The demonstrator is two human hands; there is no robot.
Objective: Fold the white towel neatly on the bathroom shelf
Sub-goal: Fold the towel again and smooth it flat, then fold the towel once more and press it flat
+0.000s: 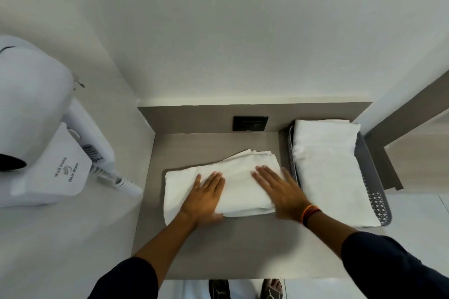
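Observation:
A white towel point(239, 177), folded into a thick rectangle with layered edges at its far right corner, lies in the middle of the grey shelf point(243, 250). My left hand point(206, 198) lies flat on the towel's left half, fingers spread, thumb at the near edge. My right hand point(279, 192) presses flat on the towel's right end, fingers apart, close to the basket. Neither hand grips the cloth.
A grey perforated basket point(379, 196) with another folded white towel point(332, 172) stands at the shelf's right. A black wall socket point(250, 123) sits on the back panel. A white wall-hung hair dryer point(46, 128) with coiled cord juts from the left wall. My feet show below the shelf's front edge.

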